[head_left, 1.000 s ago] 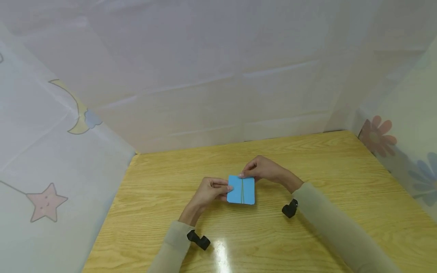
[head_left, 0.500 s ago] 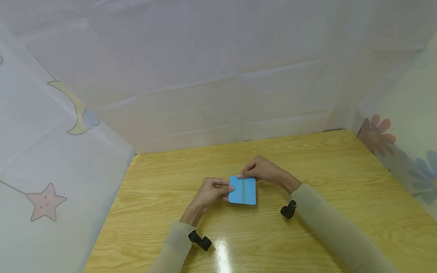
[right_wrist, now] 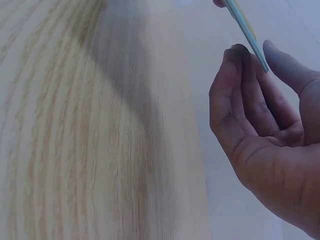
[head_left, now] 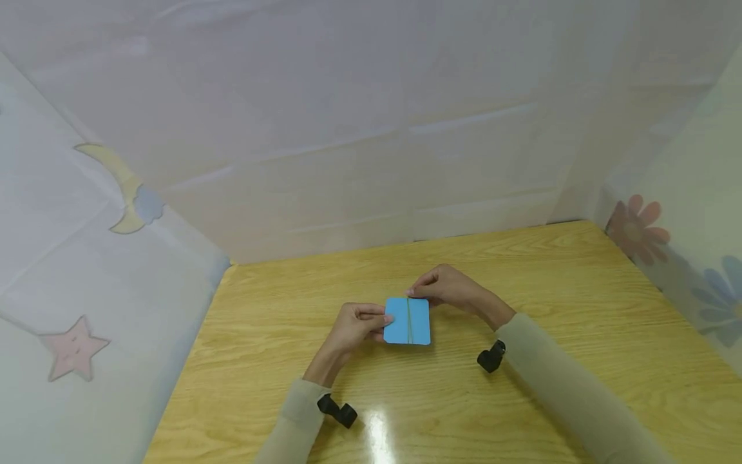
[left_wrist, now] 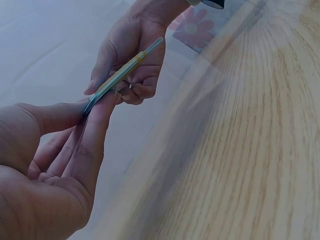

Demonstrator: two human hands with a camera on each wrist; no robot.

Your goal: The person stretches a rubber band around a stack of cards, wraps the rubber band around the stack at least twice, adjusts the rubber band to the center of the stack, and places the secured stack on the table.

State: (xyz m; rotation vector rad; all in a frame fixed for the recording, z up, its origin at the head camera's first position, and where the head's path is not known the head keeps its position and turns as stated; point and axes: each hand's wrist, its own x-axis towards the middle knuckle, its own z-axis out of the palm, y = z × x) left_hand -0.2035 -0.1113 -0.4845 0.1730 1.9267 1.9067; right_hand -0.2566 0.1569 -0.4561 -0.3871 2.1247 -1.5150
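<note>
A thin stack of square blue cards (head_left: 397, 325) with rounded corners is held above the table in the head view. Around its middle runs a yellowish rubber band (head_left: 409, 322), from the top edge to the bottom. My left hand (head_left: 355, 324) pinches the stack's left edge, thumb on the blue face and fingers behind. At the top edge, my right hand (head_left: 452, 287) has thumb and fingertips together where the band crosses. Both wrist views show the stack (left_wrist: 125, 70) nearly edge-on, its edge (right_wrist: 247, 30) between the right thumb and fingers. The exact right fingertip contact is partly hidden.
The wooden table (head_left: 261, 361) spreads beneath both hands. A pale sheet (head_left: 324, 161) hangs behind it, with side sheets printed with a star (head_left: 73, 348), a moon and flowers (head_left: 636, 229). Black cameras sit on both wrists.
My right thumb has drawn back from the blue face to the top edge, by the band. The two band strands on the face now lie closer together. My left hand keeps its pinch.
</note>
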